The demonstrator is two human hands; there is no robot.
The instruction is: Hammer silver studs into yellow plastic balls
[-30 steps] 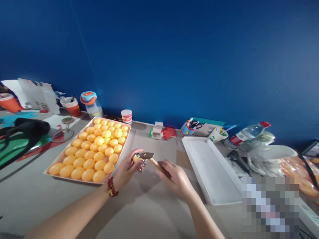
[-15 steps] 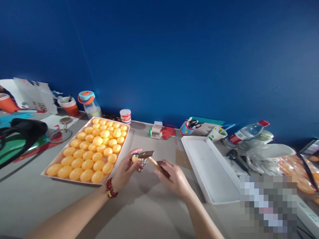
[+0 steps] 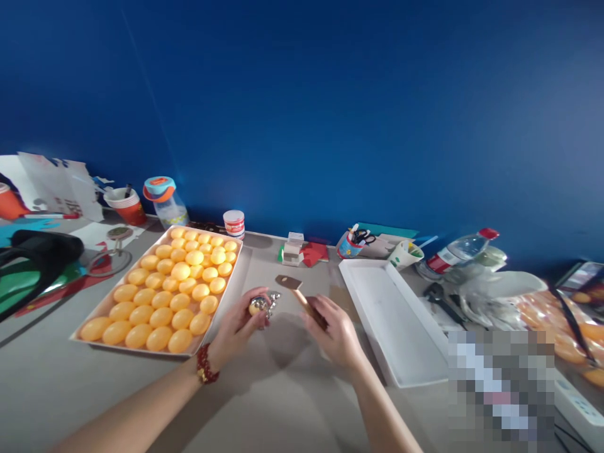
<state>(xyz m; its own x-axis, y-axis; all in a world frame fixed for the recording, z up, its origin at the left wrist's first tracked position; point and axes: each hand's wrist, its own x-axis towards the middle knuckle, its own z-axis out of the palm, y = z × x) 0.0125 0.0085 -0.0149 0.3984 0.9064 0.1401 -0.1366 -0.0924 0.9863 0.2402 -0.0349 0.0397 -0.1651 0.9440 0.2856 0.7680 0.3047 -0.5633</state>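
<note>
My left hand is closed around a small yellow ball with a shiny metal piece at its right side, holding it just above the table. My right hand grips the wooden handle of a small hammer; its head is lifted up and to the right of the ball, clear of it. Left of my hands lies a flat tray filled with several rows of yellow balls. An empty white tray lies on the right.
Along the blue wall stand cups, a lidded jar, a small tub, a scissors cup and a plastic bottle. A black bag lies far left. Plastic bags of orange balls crowd the right.
The hammer head has lifted off the ball and swung up and to the right. My left hand with the ball has dropped slightly. The view has shifted a little.
</note>
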